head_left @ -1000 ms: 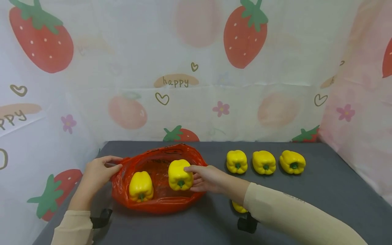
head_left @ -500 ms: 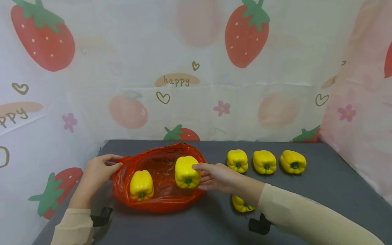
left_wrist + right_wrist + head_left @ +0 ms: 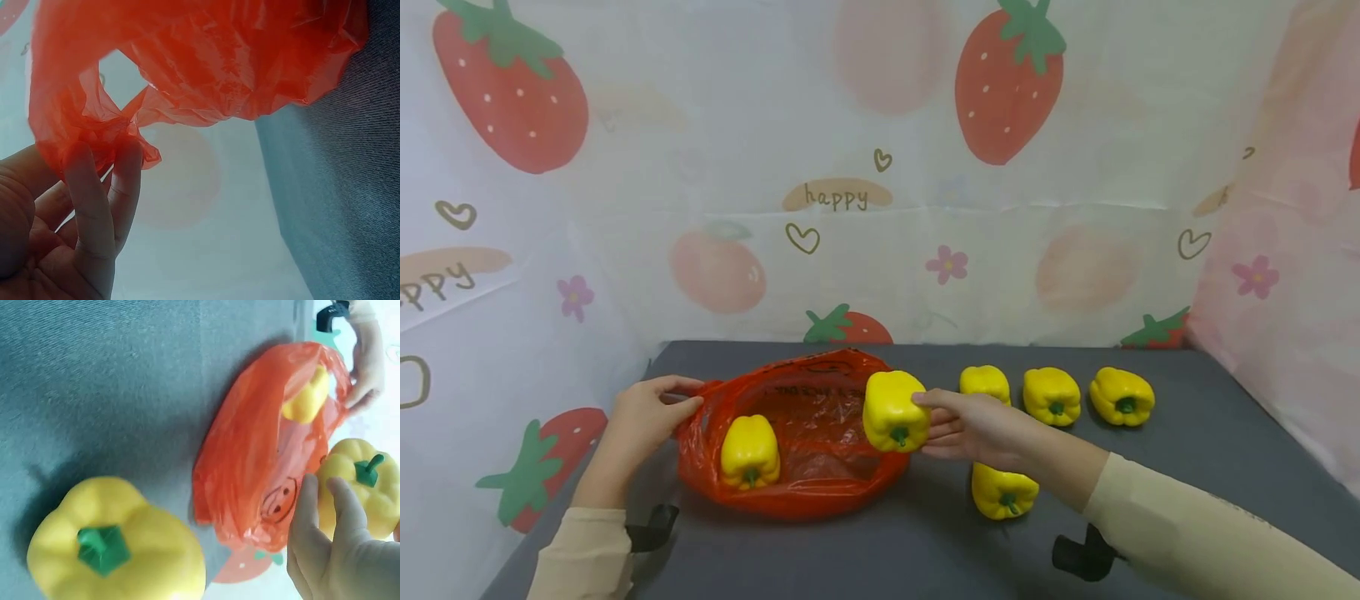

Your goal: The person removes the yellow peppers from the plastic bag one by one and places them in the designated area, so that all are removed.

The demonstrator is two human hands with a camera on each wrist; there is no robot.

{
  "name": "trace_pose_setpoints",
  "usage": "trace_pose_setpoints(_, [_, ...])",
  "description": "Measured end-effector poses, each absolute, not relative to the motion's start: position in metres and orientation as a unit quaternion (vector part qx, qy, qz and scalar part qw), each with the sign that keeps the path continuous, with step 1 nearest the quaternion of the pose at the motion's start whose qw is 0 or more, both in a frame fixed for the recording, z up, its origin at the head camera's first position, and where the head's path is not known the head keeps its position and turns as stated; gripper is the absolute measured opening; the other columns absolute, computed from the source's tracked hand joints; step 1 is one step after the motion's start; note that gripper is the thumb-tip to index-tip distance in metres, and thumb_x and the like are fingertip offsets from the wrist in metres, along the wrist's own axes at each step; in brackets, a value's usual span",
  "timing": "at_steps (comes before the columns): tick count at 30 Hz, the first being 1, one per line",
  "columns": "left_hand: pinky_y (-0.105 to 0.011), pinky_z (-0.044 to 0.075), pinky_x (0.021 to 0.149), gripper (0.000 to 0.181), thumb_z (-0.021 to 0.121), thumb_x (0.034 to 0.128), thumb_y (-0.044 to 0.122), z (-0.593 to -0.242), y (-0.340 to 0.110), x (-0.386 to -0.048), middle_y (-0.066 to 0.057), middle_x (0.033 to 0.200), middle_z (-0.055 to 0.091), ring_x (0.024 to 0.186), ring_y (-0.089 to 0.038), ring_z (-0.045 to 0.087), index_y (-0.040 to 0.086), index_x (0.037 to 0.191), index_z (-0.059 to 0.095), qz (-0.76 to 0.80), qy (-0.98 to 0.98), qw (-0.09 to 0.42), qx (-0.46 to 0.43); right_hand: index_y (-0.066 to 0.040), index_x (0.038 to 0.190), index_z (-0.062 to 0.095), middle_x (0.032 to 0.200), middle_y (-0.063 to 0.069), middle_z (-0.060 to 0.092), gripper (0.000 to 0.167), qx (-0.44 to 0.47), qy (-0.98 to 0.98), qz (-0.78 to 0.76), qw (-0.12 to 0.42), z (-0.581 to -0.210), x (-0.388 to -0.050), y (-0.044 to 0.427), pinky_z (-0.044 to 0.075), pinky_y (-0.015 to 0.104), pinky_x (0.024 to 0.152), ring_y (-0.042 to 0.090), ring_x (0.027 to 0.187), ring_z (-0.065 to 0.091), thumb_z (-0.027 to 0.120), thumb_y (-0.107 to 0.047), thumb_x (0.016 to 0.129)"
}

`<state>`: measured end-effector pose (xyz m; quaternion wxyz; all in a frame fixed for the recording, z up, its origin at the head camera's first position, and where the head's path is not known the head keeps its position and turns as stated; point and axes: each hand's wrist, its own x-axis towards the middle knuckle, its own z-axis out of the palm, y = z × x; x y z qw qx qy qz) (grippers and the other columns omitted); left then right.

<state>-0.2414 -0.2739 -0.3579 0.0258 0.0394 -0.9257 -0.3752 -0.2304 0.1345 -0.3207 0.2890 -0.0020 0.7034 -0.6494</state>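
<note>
Pinching red bag with left hand, gripping yellow pepper by its right rim with right hand. Could drop outside — from glossy skin.

found yellow on peppers, green on stems, red with dark print on bag, grey on table, beige on sleeves, white with red strawberry print on backdrop

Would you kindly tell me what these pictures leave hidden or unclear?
Head view: the right hand hides the lower part of the back row's left pepper.
Head view: lettering on the red bag is too small to read.
Left wrist view: the top edge cuts off the red bag.
Right wrist view: the bottom edge cuts off the near pepper.
</note>
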Motion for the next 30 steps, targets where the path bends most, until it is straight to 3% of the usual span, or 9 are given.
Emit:
trace_pose_setpoints(5, [-0.038,0.062,0.076,0.047,0.064,0.0962,0.035,-0.358,-0.274,-0.241,-0.027,0.122,0.066,0.086,-0.021,0.067,0.003,0.130,0.062,-0.373,-0.927,0.019,0.045,0.006,0.140,0.041,0.139,0.026,0.047,0.065,0.006,0.712,-0.645,0.278,-0.315,-0.231,0.147,0.052,0.038,0.103,0.029,0.116,0.063,0.056,-0.042,0.099])
trace_pose_setpoints(12, [-0.040,0.061,0.077,0.047,0.064,0.0960,0.035,-0.357,-0.274,-0.240,-0.027,0.124,0.065,0.092,-0.026,0.067,0.003,0.130,0.063,-0.369,-0.928,0.023,0.043,0.010,0.145,0.032,0.147,0.030,0.039,0.071,0.001,0.711,-0.644,0.282,-0.310,-0.228,0.164,0.048,0.040,0.106,0.038,0.130,0.055,0.053,-0.042,0.101])
trace_pose_setpoints(22, [-0.039,0.061,0.076,0.048,0.063,0.0959,0.037,-0.358,-0.275,-0.241,-0.026,0.124,0.065,0.096,-0.028,0.066,0.003,0.130,0.063,-0.368,-0.929,0.026,0.040,0.010,0.148,0.025,0.150,0.031,0.033,0.075,0.012,0.706,-0.648,0.286,-0.308,-0.226,0.192,0.049,0.038,0.107,0.036,0.131,0.054,0.052,-0.043,0.101])
trace_pose_setpoints(30, [-0.037,0.061,0.074,0.048,0.064,0.0958,0.036,-0.358,-0.274,-0.240,-0.026,0.122,0.066,0.091,-0.024,0.066,0.003,0.130,0.063,-0.363,-0.931,0.029,0.038,0.007,0.149,0.027,0.150,0.029,0.036,0.073,-0.001,0.703,-0.649,0.292,-0.309,-0.226,0.213,0.054,0.033,0.100,0.024,0.116,0.064,0.049,-0.044,0.102])
